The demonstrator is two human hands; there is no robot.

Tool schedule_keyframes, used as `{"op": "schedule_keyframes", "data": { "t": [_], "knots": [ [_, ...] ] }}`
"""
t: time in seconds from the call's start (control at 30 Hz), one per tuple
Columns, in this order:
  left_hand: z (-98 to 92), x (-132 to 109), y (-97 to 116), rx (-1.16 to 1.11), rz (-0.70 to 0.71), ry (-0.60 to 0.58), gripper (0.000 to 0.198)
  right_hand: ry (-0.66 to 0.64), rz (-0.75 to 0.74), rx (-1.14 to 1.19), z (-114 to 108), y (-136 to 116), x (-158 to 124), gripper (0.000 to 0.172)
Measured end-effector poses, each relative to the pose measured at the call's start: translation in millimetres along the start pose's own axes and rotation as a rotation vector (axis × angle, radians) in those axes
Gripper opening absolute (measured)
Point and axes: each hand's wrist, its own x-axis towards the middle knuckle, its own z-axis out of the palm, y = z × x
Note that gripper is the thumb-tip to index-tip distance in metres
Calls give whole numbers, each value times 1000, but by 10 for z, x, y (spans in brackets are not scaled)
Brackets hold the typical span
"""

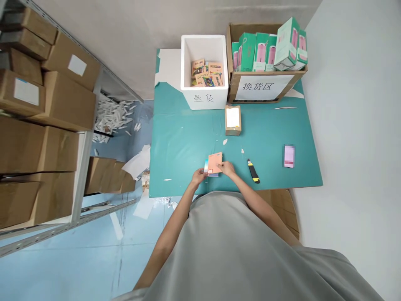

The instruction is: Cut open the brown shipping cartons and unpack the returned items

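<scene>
At the near edge of the green table, a flat orange box with a small barcode is held between my two hands. My right hand is closed on its right side, the thumb on top. My left hand pinches the lower left edge, where a blue-and-white strip sticks out. A purplish edge shows just below the orange box; whether it is a separate piece I cannot tell. To the right of my right hand lies a black and yellow utility knife.
On the table stand a small labelled carton, a white foam box holding colourful flat boxes, and a carton of green boxes. A phone lies right. Shelving with cartons is on the left; paper scraps litter the floor.
</scene>
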Motion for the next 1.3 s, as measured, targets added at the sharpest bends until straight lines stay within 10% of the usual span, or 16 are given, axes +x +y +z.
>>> {"op": "schedule_keyframes", "data": {
  "t": [0.2, 0.33, 0.47, 0.73, 0.93, 1.3],
  "knots": [
    [-74, -74, 116, -94, 30, 35, 43, 34, -51, -4, -210, -69, -214, 34],
    [-187, -155, 407, -351, -33, -152, 74, 35, -298, 99, -363, -145, -370, 25],
    [-196, -333, 605, -403, -21, -268, 59, 81, -518, 200, -511, -177, -446, 22],
    [-83, -623, 751, -484, 194, -159, 59, 191, -458, 426, -378, -356, -584, 47],
    [-10, -734, 874, -426, 369, -103, 57, 426, -485, 199, -295, -559, -794, 34],
    [122, -1080, 958, -115, 632, -90, 39, 372, -351, 523, -345, -689, -877, 56]
  ]
}}
